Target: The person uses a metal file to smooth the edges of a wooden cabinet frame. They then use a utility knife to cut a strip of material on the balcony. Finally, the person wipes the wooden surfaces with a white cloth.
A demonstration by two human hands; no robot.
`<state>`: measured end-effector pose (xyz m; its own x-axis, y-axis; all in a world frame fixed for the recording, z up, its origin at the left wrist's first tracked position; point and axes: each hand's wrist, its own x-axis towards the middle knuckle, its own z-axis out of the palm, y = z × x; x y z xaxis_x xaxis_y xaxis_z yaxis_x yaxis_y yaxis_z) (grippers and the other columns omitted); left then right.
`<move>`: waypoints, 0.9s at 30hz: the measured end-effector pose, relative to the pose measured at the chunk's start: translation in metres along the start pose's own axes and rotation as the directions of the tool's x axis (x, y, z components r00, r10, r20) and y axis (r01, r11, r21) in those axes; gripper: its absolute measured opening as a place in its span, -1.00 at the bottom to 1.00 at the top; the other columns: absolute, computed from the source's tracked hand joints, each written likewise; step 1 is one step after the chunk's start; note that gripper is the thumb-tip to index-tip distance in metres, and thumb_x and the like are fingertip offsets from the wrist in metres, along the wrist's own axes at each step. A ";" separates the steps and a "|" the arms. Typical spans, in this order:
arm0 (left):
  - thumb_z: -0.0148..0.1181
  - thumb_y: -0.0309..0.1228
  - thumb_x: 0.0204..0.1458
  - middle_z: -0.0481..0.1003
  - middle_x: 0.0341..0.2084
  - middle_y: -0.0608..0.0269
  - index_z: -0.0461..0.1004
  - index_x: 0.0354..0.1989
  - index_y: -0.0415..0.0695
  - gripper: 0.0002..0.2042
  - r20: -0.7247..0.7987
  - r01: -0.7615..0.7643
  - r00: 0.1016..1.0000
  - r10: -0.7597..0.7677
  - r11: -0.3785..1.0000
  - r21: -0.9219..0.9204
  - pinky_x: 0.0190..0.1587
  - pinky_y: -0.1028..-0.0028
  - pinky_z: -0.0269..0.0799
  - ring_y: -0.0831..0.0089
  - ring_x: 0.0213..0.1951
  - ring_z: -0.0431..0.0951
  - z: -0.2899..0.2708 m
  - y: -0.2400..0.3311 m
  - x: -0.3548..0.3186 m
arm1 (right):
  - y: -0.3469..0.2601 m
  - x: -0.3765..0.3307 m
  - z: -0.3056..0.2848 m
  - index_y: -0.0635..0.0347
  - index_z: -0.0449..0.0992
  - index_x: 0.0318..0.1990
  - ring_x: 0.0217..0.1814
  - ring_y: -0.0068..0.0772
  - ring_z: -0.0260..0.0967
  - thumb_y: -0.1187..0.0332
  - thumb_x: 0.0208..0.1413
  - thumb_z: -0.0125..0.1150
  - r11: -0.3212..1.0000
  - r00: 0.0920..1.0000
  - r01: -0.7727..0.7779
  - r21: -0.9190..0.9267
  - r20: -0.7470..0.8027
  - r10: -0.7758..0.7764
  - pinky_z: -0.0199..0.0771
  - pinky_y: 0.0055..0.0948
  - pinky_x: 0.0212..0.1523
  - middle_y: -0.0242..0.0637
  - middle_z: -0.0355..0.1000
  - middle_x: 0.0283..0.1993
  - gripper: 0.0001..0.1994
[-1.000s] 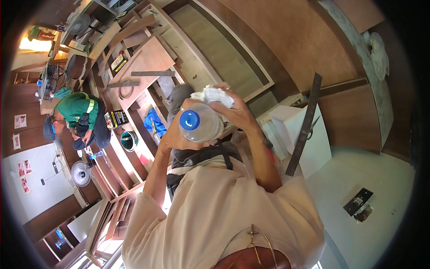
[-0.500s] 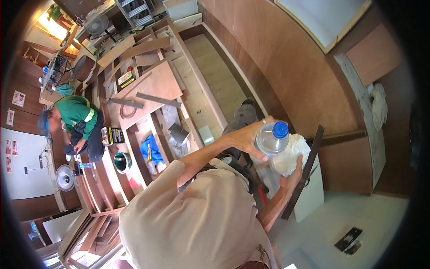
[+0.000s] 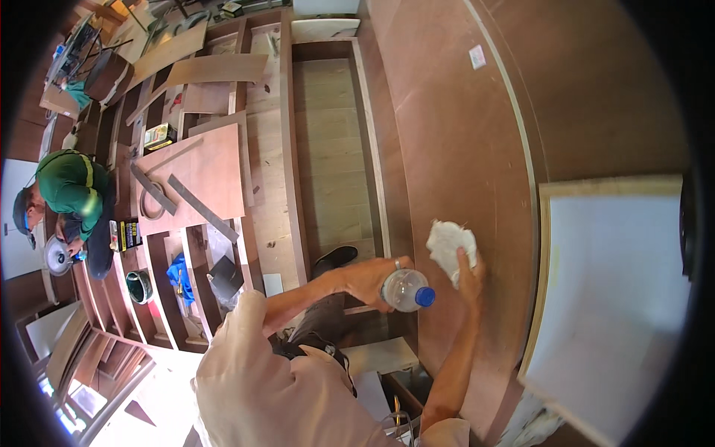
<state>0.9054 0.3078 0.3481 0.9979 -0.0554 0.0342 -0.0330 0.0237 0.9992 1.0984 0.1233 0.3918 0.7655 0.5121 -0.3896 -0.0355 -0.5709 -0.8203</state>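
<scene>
My left hand (image 3: 370, 283) is wrapped round a clear plastic bottle (image 3: 406, 289) with a blue cap, tilted so that the cap points to the right. My right hand (image 3: 471, 281) presses a crumpled white cloth (image 3: 449, 244) against a broad brown wood panel (image 3: 465, 141), or holds it just in front. The fingers lie over the cloth's right edge. A short gap separates bottle and cloth. How much liquid the bottle holds, I cannot tell.
A white board with a wooden frame (image 3: 611, 290) stands at the right. Left of me, wooden framing (image 3: 296, 149) carries a plywood sheet (image 3: 195, 179) with dark strips. A co-worker in green (image 3: 71, 182) crouches at far left, near a tin (image 3: 125, 235) and a bucket (image 3: 138, 287).
My view has turned toward the brown panel. Both hands, held close together before, are now farther apart; the cloth has left the bottle's side and is at the panel. The bottle tilts more to the right.
</scene>
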 end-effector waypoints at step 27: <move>0.62 -0.30 -0.39 0.51 -0.04 -0.07 0.30 0.19 -0.20 -0.14 -0.696 0.428 0.703 -0.147 0.869 0.249 0.14 0.20 0.46 0.01 0.07 0.54 -0.200 0.055 -0.009 | -0.132 0.130 0.136 0.35 0.43 0.24 0.08 -0.38 0.52 0.09 0.30 0.22 0.815 0.910 -0.172 0.554 0.406 -0.083 0.52 -0.38 0.12 -0.20 0.53 0.11 -0.47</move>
<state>0.9060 0.5091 0.3987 0.7455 0.6521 -0.1378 0.3842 -0.2515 0.8883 1.1152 0.3528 0.3924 0.4388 0.7741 -0.4563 -0.5166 -0.1982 -0.8330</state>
